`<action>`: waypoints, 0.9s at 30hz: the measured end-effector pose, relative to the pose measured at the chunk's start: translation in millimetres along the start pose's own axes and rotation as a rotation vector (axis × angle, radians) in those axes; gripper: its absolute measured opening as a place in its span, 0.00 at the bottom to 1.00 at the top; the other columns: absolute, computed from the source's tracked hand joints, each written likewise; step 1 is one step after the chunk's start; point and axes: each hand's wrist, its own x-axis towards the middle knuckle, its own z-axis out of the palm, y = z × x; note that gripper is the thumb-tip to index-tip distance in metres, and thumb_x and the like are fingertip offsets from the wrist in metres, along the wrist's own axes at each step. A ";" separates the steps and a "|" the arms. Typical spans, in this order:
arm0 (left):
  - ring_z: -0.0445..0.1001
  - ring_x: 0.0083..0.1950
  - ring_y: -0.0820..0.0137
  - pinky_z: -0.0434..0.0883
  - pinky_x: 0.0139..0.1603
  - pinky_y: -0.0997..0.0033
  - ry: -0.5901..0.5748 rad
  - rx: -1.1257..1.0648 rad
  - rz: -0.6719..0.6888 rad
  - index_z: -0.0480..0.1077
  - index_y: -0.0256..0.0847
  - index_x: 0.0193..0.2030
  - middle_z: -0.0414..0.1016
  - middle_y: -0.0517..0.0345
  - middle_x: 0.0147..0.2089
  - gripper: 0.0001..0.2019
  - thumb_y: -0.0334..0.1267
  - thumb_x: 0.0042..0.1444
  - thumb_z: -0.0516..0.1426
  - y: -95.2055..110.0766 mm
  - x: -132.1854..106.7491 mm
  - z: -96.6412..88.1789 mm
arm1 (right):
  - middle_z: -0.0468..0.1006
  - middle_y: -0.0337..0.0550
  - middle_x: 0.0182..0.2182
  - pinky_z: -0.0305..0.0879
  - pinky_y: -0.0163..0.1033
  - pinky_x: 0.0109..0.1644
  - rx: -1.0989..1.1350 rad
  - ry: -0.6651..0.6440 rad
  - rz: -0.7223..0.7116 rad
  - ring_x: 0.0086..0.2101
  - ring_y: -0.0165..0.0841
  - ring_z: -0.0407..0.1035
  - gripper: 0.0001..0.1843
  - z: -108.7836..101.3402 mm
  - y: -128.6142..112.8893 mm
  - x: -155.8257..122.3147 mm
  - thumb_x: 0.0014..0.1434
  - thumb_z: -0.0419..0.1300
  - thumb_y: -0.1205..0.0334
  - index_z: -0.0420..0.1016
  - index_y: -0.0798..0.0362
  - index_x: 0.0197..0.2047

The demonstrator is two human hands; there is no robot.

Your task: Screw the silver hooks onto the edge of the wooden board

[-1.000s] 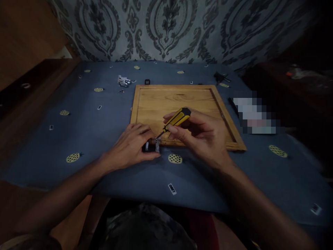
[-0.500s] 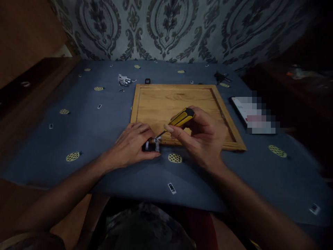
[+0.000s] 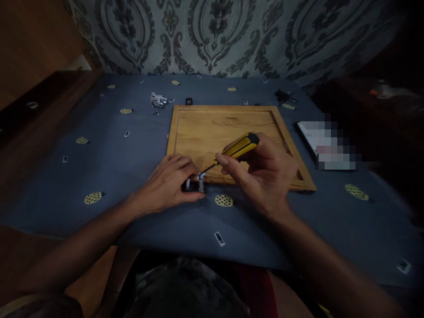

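Note:
My right hand (image 3: 265, 170) is closed around the yellow and black handle of a screwdriver (image 3: 243, 145). The blade slants down to the left, its tip at a small metal hinge (image 3: 201, 182). This hinge sits at the near edge of a framed wooden cabinet door (image 3: 212, 128), towards its left corner. My left hand (image 3: 172, 181) grips the hinge from the left, thumb in front and fingers behind, partly covering it. Whether the tip is seated in a screw is too small to tell.
Behind the door's left corner lie more metal hinges (image 3: 159, 100), a small screw (image 3: 155, 113) and a dark square piece (image 3: 188, 101). A dark object (image 3: 285, 96) is at the back right. A phone (image 3: 326, 148) rests right of the door on the blue patterned tablecloth (image 3: 109, 168).
My right hand and the screwdriver handle have shifted a little right and up, showing more of the blade. The tip stays at the hinge; my left hand is nearly still.

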 end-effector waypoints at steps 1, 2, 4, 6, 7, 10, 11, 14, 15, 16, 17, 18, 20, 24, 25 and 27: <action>0.75 0.54 0.56 0.69 0.56 0.54 -0.003 0.001 -0.004 0.74 0.41 0.43 0.78 0.53 0.49 0.16 0.51 0.60 0.67 0.2 0.1 -0.4 | 0.70 0.34 0.24 0.68 0.38 0.28 -0.003 -0.003 -0.001 0.25 0.29 0.67 0.18 0.2 0.7 -0.5 0.59 0.74 0.51 0.71 0.49 0.30; 0.74 0.55 0.55 0.69 0.56 0.54 -0.011 0.001 -0.008 0.74 0.41 0.43 0.78 0.52 0.50 0.16 0.51 0.60 0.67 0.6 0.3 -1.0 | 0.70 0.33 0.24 0.67 0.38 0.28 -0.004 -0.006 -0.004 0.25 0.29 0.67 0.18 0.4 1.4 -0.8 0.59 0.74 0.51 0.71 0.49 0.29; 0.74 0.55 0.55 0.70 0.57 0.53 -0.034 0.001 -0.016 0.74 0.41 0.44 0.78 0.52 0.51 0.16 0.51 0.61 0.67 1.5 0.8 -2.9 | 0.69 0.33 0.25 0.67 0.38 0.28 -0.001 -0.009 -0.011 0.25 0.29 0.66 0.18 0.5 2.1 -0.9 0.59 0.74 0.52 0.70 0.49 0.29; 0.74 0.56 0.55 0.69 0.57 0.52 -0.055 -0.002 -0.023 0.75 0.41 0.44 0.78 0.51 0.52 0.16 0.51 0.62 0.66 2.3 1.5 -4.6 | 0.69 0.34 0.25 0.66 0.39 0.29 0.007 -0.009 -0.017 0.25 0.29 0.66 0.18 0.4 1.6 -0.4 0.59 0.74 0.53 0.70 0.49 0.29; 0.74 0.56 0.54 0.69 0.57 0.52 -0.061 -0.005 -0.026 0.75 0.41 0.44 0.78 0.50 0.52 0.16 0.51 0.61 0.66 2.5 1.7 -5.2 | 0.70 0.34 0.25 0.65 0.39 0.29 0.009 -0.010 -0.017 0.25 0.29 0.66 0.18 0.2 0.8 0.0 0.59 0.74 0.53 0.70 0.49 0.29; 0.74 0.56 0.54 0.69 0.58 0.52 -0.059 -0.019 -0.029 0.75 0.41 0.45 0.78 0.50 0.52 0.15 0.50 0.61 0.66 2.2 1.8 -4.8 | 0.71 0.35 0.25 0.64 0.40 0.29 0.013 -0.033 -0.008 0.26 0.31 0.66 0.19 -0.5 -2.9 1.1 0.57 0.75 0.51 0.70 0.48 0.29; 0.74 0.56 0.54 0.69 0.58 0.52 -0.052 -0.021 -0.029 0.75 0.41 0.45 0.78 0.51 0.51 0.15 0.50 0.61 0.66 1.9 1.6 -4.2 | 0.71 0.36 0.25 0.64 0.40 0.29 0.014 -0.048 -0.009 0.27 0.32 0.67 0.19 -0.8 -4.3 1.5 0.57 0.75 0.50 0.70 0.48 0.29; 0.74 0.54 0.55 0.69 0.56 0.54 -0.033 -0.017 -0.029 0.75 0.42 0.45 0.77 0.52 0.48 0.15 0.50 0.61 0.67 1.4 1.0 -2.8 | 0.73 0.36 0.25 0.65 0.42 0.31 0.015 -0.103 -0.044 0.28 0.34 0.69 0.18 -2.1 -7.1 2.5 0.58 0.74 0.49 0.71 0.47 0.30; 0.74 0.53 0.55 0.69 0.56 0.54 -0.031 -0.016 -0.031 0.75 0.41 0.44 0.77 0.53 0.47 0.15 0.50 0.61 0.67 1.6 0.9 -2.8 | 0.73 0.36 0.25 0.65 0.42 0.31 0.013 -0.117 -0.064 0.28 0.34 0.70 0.17 -2.7 -7.5 2.8 0.59 0.74 0.50 0.72 0.47 0.31; 0.74 0.53 0.55 0.69 0.56 0.54 -0.032 -0.015 -0.032 0.75 0.41 0.43 0.77 0.53 0.47 0.15 0.50 0.61 0.67 1.9 0.9 -3.1 | 0.73 0.37 0.24 0.65 0.42 0.31 0.012 -0.133 -0.080 0.28 0.34 0.71 0.16 -3.3 -7.7 3.2 0.59 0.73 0.50 0.73 0.47 0.31; 0.74 0.53 0.55 0.69 0.56 0.54 -0.036 -0.015 -0.032 0.75 0.41 0.43 0.77 0.52 0.47 0.15 0.50 0.61 0.67 2.3 0.9 -3.6 | 0.74 0.37 0.25 0.65 0.43 0.32 0.015 -0.148 -0.095 0.29 0.35 0.71 0.15 -3.9 -7.8 3.6 0.60 0.73 0.51 0.73 0.47 0.32; 0.74 0.53 0.55 0.69 0.56 0.54 -0.040 -0.015 -0.033 0.75 0.41 0.43 0.77 0.52 0.48 0.15 0.50 0.61 0.67 2.7 1.0 -4.3 | 0.74 0.37 0.25 0.65 0.43 0.32 0.023 -0.165 -0.106 0.29 0.35 0.72 0.13 -4.5 -7.9 4.1 0.61 0.72 0.52 0.74 0.47 0.32; 0.74 0.53 0.55 0.68 0.55 0.54 -0.051 -0.015 -0.032 0.75 0.41 0.44 0.77 0.52 0.48 0.15 0.51 0.61 0.66 3.3 1.1 -5.5 | 0.76 0.38 0.26 0.66 0.43 0.33 0.049 -0.193 -0.126 0.29 0.35 0.73 0.11 -5.6 -8.3 5.3 0.62 0.71 0.55 0.75 0.48 0.33; 0.74 0.54 0.55 0.68 0.55 0.54 -0.053 -0.014 -0.031 0.75 0.41 0.46 0.77 0.51 0.50 0.16 0.52 0.62 0.66 2.2 0.9 -5.2 | 0.77 0.38 0.26 0.68 0.42 0.34 0.054 -0.226 -0.136 0.30 0.35 0.74 0.10 -7.4 -10.4 7.0 0.63 0.70 0.58 0.75 0.48 0.32; 0.74 0.55 0.55 0.68 0.56 0.54 -0.048 -0.015 -0.028 0.75 0.42 0.46 0.77 0.52 0.50 0.16 0.52 0.62 0.66 1.6 0.8 -4.6 | 0.77 0.38 0.26 0.68 0.42 0.34 0.049 -0.228 -0.135 0.30 0.35 0.74 0.11 -7.9 -10.6 7.1 0.63 0.70 0.57 0.75 0.48 0.32; 0.74 0.55 0.55 0.68 0.56 0.54 -0.036 -0.020 -0.022 0.75 0.43 0.47 0.78 0.52 0.51 0.17 0.53 0.62 0.65 0.7 0.6 -3.6 | 0.77 0.39 0.26 0.69 0.43 0.34 0.040 -0.229 -0.128 0.31 0.36 0.75 0.12 -8.9 -10.3 7.1 0.62 0.70 0.56 0.74 0.48 0.31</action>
